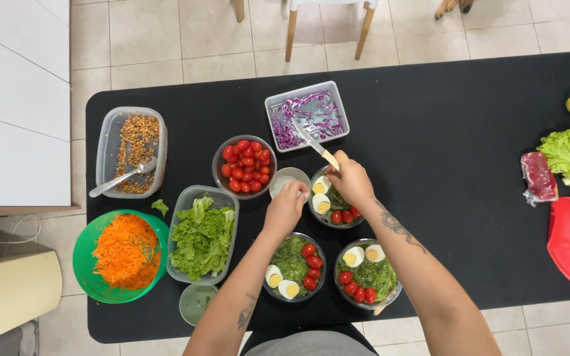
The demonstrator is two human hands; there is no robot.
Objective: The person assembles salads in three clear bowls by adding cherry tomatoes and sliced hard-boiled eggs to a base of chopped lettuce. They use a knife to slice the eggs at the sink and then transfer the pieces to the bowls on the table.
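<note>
A matt black cloth (430, 132) is spread over the table. The salad bowls (295, 267) are made of clear, shiny glass. The carrot bowl (84, 264) is made of smooth green plastic. The grain box (107, 142) and the cabbage box (308, 92) are made of clear plastic. A shiny metal spoon (121, 178) is laid in the grain box. A knife (315, 145) with a shiny metal blade is held in the right hand (349, 181). The floor tiles (219, 39) look smooth and pale. The chair legs (328, 29) are made of wood.

right hand (349, 181) gripping knife (314, 144), salad bowls (295, 267)
</note>
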